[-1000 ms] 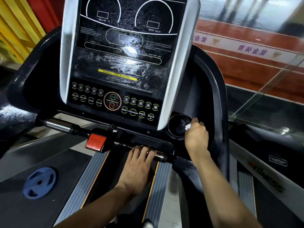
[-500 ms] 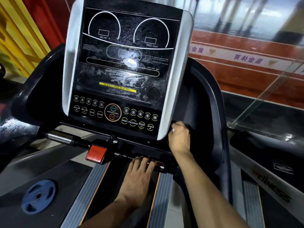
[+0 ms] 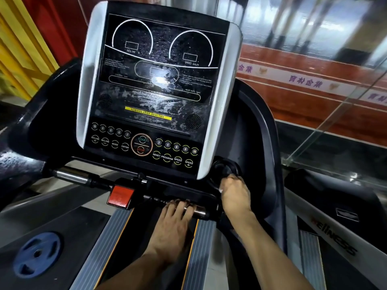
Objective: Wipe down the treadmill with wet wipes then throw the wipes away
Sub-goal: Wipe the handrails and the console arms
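One treadmill console (image 3: 159, 91) is filling the upper middle of the view, its dark panel showing wet streaks and droplets under a bright glare spot. Two arc-shaped dials are sitting at its top, marked for incline and speed, and one yellow strip (image 3: 147, 114) is running across below them. Lower down, one round start/stop button (image 3: 141, 144) is sitting between two rows of five small round keys, one row on each side.

The left hand (image 3: 174, 225) is lying over the chrome handlebar grip (image 3: 198, 211) below the console, its fingers curling over the bar and holding it. One matching chrome grip (image 3: 71, 176) is showing on the far left of the same bar, and one red safety key block (image 3: 119, 196) is sitting between the two.

The right hand (image 3: 235, 195) is clenching around one wet wipe (image 3: 220, 190), of which only a small white corner is peeking out at the thumb side. This hand is pressing at the near rim of the one round cup holder (image 3: 223, 169) to the right of the console.

One blue weight plate (image 3: 36, 253) is lying at lower left on the dark deck of a neighbouring machine. One glass panel (image 3: 335, 126) is standing to the right.
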The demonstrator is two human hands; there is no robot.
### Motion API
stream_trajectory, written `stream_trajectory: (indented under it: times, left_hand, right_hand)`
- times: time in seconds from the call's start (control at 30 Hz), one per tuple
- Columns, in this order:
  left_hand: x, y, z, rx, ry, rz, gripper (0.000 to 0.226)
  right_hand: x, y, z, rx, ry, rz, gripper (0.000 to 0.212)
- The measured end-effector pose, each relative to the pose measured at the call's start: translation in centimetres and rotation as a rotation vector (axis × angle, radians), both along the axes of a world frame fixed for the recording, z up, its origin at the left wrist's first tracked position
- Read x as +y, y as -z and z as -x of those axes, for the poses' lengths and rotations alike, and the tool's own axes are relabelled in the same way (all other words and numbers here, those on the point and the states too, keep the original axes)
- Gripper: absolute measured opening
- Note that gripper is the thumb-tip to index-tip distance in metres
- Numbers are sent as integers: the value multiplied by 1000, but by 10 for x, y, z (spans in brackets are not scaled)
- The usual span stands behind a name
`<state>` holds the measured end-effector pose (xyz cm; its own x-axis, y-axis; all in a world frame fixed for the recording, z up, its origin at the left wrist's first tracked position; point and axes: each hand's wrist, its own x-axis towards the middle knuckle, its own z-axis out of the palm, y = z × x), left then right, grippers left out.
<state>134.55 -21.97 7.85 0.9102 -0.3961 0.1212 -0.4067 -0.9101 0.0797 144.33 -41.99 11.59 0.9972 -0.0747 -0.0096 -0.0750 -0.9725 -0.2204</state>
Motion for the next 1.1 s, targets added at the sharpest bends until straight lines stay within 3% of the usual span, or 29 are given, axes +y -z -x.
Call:
stream_trajectory:
  times: [0.17,0.27,0.37,0.6,0.87,0.93,1.1]
  left_hand:
    - [-3,-5,1,-16,-7,8,86]
    - [-2,-3,0,-62,-2,6,87]
    - [0,-5,-3,-95,2,-15,99]
    - [0,-2,-2,-58,14,11,94]
    - [-1,0,-6,-19,19,23,92]
    - [-3,-4,-8,10,19,44,85]
    - [-9,-24,-19,20,25,104,52]
  right_hand:
    - [-4,0,-21,-195,-32,-24,26]
    - [4,0,-43,-59,-128,-1,14]
    - [7,2,-55,116,-68,73,20]
    - [10,-1,-60,229,16,-18,19]
    - [12,-7,-55,224,27,-60,25]
    - [4,-26,-50,118,-19,-91,28]
    - [-19,-117,-55,-598,-136,-291,24]
